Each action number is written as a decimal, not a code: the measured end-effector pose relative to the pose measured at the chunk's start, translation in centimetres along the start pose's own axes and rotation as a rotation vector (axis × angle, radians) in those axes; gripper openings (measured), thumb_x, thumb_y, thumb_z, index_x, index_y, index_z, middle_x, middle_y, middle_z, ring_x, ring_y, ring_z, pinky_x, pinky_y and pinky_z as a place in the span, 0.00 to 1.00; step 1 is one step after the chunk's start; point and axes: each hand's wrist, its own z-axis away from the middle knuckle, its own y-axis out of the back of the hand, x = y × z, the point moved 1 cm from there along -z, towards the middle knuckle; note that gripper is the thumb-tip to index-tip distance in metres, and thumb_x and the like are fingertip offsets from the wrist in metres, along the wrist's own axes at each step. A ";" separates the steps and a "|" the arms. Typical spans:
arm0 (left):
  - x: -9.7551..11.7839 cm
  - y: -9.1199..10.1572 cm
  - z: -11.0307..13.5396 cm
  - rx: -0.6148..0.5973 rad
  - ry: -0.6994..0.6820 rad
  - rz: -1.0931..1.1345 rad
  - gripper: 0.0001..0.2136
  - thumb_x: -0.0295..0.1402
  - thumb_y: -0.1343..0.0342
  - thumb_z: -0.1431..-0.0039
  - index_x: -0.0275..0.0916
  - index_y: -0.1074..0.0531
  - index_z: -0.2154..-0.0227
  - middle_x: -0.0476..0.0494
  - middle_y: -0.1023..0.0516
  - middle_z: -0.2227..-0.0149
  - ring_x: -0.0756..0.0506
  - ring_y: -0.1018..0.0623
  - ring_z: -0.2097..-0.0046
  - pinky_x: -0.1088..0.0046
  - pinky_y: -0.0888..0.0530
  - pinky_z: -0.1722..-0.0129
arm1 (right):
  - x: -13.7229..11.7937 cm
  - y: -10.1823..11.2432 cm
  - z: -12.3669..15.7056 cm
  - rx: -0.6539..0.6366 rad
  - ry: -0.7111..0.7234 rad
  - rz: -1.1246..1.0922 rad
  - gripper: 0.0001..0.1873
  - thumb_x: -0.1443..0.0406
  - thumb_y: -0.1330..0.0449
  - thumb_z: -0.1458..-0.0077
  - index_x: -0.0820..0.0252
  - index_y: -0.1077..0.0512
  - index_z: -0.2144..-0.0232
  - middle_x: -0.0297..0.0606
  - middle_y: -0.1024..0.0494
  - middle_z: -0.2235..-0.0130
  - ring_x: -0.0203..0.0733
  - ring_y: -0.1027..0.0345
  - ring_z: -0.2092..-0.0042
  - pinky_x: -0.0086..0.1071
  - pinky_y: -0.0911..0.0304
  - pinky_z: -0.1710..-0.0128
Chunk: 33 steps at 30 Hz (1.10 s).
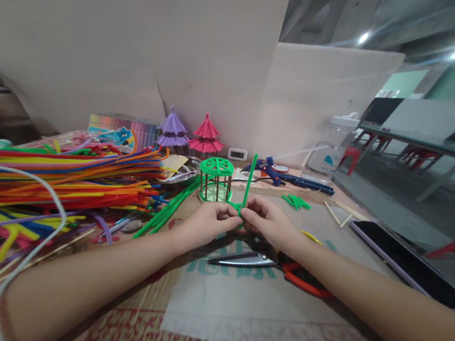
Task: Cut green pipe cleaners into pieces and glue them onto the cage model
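Observation:
A green pipe cleaner [250,179] stands upright from between my fingers, its lower part bent where both hands meet. My left hand [214,219] pinches it from the left, fingers closed. From the right, my right hand [263,216] is closed on the same piece. Just behind my hands sits a round green frame [215,179] with brown uprights, like a small cage or pavilion. Scissors [248,261] with red and black handles lie beneath my right forearm. Short green pieces [296,202] are scattered to the right of my hands.
Bundles of colourful pipe cleaners [83,173] fill the left side. Purple [170,128] and pink [206,133] pagoda-like models stand at the back near a glue gun [270,171]. A phone [409,264], thin sticks [344,214] and a clear jar [327,150] are right. A white cable [42,240] crosses the left foreground.

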 end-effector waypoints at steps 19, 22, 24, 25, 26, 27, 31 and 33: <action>0.2 -0.1 0.3 -0.002 -0.008 0.027 0.11 0.38 0.44 0.44 0.34 0.25 0.70 0.45 0.20 0.70 0.50 0.25 0.70 0.76 0.33 0.68 | 0.1 -0.1 0.0 0.006 -0.028 -0.007 0.18 0.50 0.39 0.49 0.58 0.37 0.70 0.28 0.35 0.74 0.33 0.39 0.74 0.29 0.45 0.75; 0.2 -0.1 0.2 -0.004 0.010 0.036 0.11 0.39 0.43 0.44 0.34 0.25 0.70 0.44 0.20 0.69 0.50 0.24 0.69 0.76 0.33 0.68 | 0.0 -0.1 0.0 0.008 -0.039 0.029 0.18 0.50 0.39 0.49 0.57 0.37 0.71 0.28 0.34 0.74 0.34 0.37 0.73 0.29 0.44 0.74; 0.3 -0.1 0.2 -0.003 0.017 0.032 0.11 0.39 0.43 0.45 0.34 0.25 0.70 0.44 0.20 0.69 0.49 0.24 0.69 0.76 0.33 0.68 | 0.0 -0.1 0.0 0.005 -0.041 0.029 0.19 0.49 0.39 0.49 0.57 0.37 0.72 0.27 0.35 0.75 0.33 0.38 0.74 0.29 0.45 0.75; 0.3 -0.1 0.1 -0.004 0.017 0.034 0.11 0.39 0.43 0.45 0.34 0.25 0.70 0.44 0.20 0.69 0.49 0.24 0.69 0.76 0.33 0.68 | 0.0 0.0 0.0 0.002 -0.038 0.022 0.19 0.49 0.40 0.49 0.57 0.38 0.72 0.27 0.36 0.76 0.32 0.39 0.75 0.29 0.46 0.76; 0.3 -0.1 0.1 -0.006 0.016 0.038 0.11 0.39 0.43 0.45 0.34 0.25 0.70 0.44 0.20 0.69 0.49 0.24 0.69 0.76 0.33 0.68 | 0.0 0.0 0.0 -0.001 -0.032 0.014 0.20 0.48 0.40 0.48 0.57 0.38 0.72 0.26 0.36 0.76 0.32 0.41 0.76 0.28 0.47 0.76; 0.3 -0.1 0.1 -0.007 0.014 0.043 0.11 0.39 0.43 0.45 0.34 0.25 0.70 0.44 0.20 0.69 0.49 0.24 0.68 0.76 0.32 0.67 | 0.0 0.1 0.0 -0.003 -0.024 0.005 0.20 0.48 0.41 0.47 0.57 0.38 0.72 0.25 0.37 0.77 0.31 0.43 0.77 0.28 0.48 0.77; 0.3 0.0 0.1 0.023 0.014 0.020 0.11 0.40 0.43 0.44 0.35 0.26 0.71 0.45 0.20 0.70 0.50 0.26 0.70 0.76 0.34 0.69 | 0.2 0.3 0.1 0.009 -0.027 -0.014 0.22 0.45 0.45 0.45 0.57 0.37 0.70 0.25 0.37 0.79 0.31 0.46 0.78 0.28 0.50 0.78; 0.3 0.0 0.2 0.017 0.013 0.025 0.12 0.40 0.43 0.44 0.35 0.26 0.71 0.44 0.20 0.70 0.50 0.26 0.70 0.76 0.35 0.70 | 0.3 0.3 0.1 0.013 -0.034 -0.017 0.23 0.44 0.45 0.45 0.57 0.37 0.70 0.25 0.37 0.79 0.31 0.45 0.78 0.28 0.50 0.78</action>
